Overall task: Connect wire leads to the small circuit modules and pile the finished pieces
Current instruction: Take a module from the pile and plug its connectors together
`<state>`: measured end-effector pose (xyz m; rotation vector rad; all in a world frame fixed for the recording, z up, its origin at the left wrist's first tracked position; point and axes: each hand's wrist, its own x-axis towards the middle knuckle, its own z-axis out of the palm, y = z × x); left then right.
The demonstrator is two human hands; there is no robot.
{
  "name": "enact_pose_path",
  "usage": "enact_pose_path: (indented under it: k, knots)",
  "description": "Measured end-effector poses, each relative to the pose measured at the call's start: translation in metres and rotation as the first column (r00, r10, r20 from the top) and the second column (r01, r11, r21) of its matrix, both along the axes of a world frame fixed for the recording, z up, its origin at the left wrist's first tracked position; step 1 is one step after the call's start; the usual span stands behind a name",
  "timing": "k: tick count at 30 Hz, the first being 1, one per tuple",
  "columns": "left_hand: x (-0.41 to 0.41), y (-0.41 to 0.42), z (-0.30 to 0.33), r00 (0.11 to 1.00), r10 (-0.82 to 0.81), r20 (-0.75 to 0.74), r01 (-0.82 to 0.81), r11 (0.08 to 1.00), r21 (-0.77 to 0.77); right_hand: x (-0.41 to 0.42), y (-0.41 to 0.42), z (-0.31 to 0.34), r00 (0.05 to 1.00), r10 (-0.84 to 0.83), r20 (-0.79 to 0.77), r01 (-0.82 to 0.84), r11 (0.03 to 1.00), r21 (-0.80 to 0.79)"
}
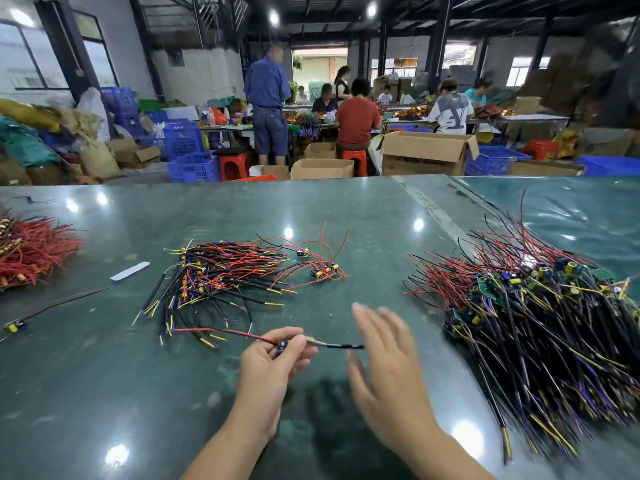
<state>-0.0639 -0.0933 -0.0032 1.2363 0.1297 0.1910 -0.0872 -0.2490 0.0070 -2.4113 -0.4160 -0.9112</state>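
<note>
Left hand [273, 358]: pinching a small module [283, 346] between thumb and fingertips, holding it just above the table [346, 209].
Module: sitting in that pinch with a red lead [221, 331] trailing out to the left and a black sleeved lead [341, 346] with yellow and blue cores sticking out to the right.
Right hand [384, 362]: blurring, fingers spread and straight, gripping nothing; it is hovering just beside the black lead's free end, apart from it as far as I can tell.
Weight: looking very light; one fingertip pinch is carrying it without effort.
Stiffness: the board seems rigid, the leads are drooping and bending, so they look soft and springy.
Fragility: I'd guess the joints where wire meets board are the weak spots; tugging a lead could strain them.
Where to hold: by the board's edges, as the left hand is doing, not by the wires.
Middle pile [221, 271]: loose leads and a few modules lying beyond the hands, tangling easily by the look of it.
Right pile [540, 320]: a big heap of wired modules, likely where finished ones are going.
Far-left heap [31, 247]: red wires, well apart.
Stray module [15, 326]: lying alone near the left edge.
</note>
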Motion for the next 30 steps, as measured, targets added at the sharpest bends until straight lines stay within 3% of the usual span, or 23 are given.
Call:
enact_pose_path:
  k: [4,7,10,14,18,23,25,27,30]
  knots:
    - [-0.004,-0.003,0.0,0.994,-0.112,0.017,0.111,0.99,0.083,-0.003,0.004,-0.003,0.981,0.136,-0.141,-0.154,0.98,-0.126]
    - [-0.006,0.0,0.003,0.985,-0.175,0.002,0.174,0.984,0.037,0.003,-0.009,-0.011,0.958,0.152,-0.243,-0.2,0.963,-0.183]
    - [-0.007,0.006,0.011,0.954,-0.301,0.001,0.298,0.946,-0.127,0.007,-0.016,-0.005,0.909,0.326,-0.261,-0.352,0.934,-0.057]
    - [-0.008,0.01,0.015,0.916,-0.402,0.014,0.398,0.902,-0.169,0.007,-0.018,-0.002,0.862,0.437,-0.256,-0.417,0.899,0.132]
    - [-0.006,0.014,0.012,0.922,-0.386,-0.021,0.383,0.92,-0.081,0.009,-0.025,0.006,0.945,0.252,-0.208,-0.193,0.944,0.267]
    - [-0.003,0.021,0.013,0.946,-0.321,-0.031,0.32,0.947,-0.039,0.027,-0.07,0.056,0.979,0.101,-0.178,0.038,0.762,0.646]
    - [-0.003,0.024,0.016,0.953,-0.302,-0.029,0.299,0.951,-0.073,0.032,-0.097,0.074,0.989,-0.045,-0.142,0.125,0.771,0.624]
    - [-0.002,0.027,0.018,0.953,-0.3,-0.025,0.297,0.95,-0.096,0.036,-0.122,0.085,0.961,-0.236,-0.148,0.278,0.817,0.505]
    - [0.0,0.028,0.017,0.956,-0.291,-0.031,0.286,0.952,-0.113,0.043,-0.15,0.081,0.837,-0.474,-0.273,0.538,0.803,0.256]
